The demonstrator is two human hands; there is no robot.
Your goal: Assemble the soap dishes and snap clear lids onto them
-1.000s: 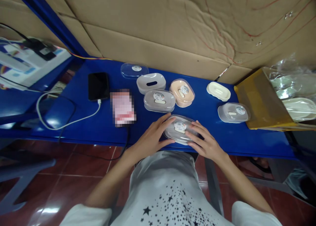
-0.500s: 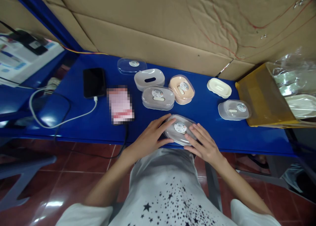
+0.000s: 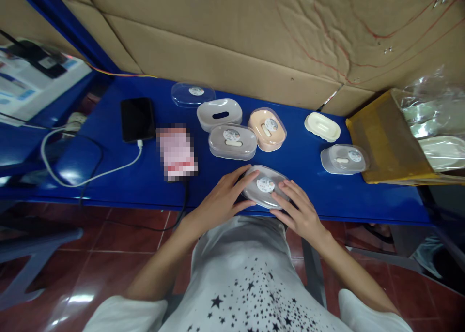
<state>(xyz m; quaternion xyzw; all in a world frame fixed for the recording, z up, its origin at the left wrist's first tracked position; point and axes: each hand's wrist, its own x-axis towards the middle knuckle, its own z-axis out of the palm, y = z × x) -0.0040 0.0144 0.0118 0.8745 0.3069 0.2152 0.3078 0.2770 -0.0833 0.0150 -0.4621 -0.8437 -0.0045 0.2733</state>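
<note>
A grey oval box with a clear lid and a round label lies at the table's front edge. My left hand is on its left end, fingers apart. Against its right end rests my right hand, fingers spread, some fingertips on the lid. Both hands hold the box between them. Behind it stand a second lidded grey box and a lidded peach box. A lidless grey box shows a dark slot, with a loose clear lid behind it.
On the blue table are a cream dish, another lidded grey box, a black phone on a white cable and a blurred pink item. A cardboard box with wrapped dishes stands right.
The view has shifted slightly, so everything sits a little higher or lower in the picture. Both hands remain on the same grey box.
</note>
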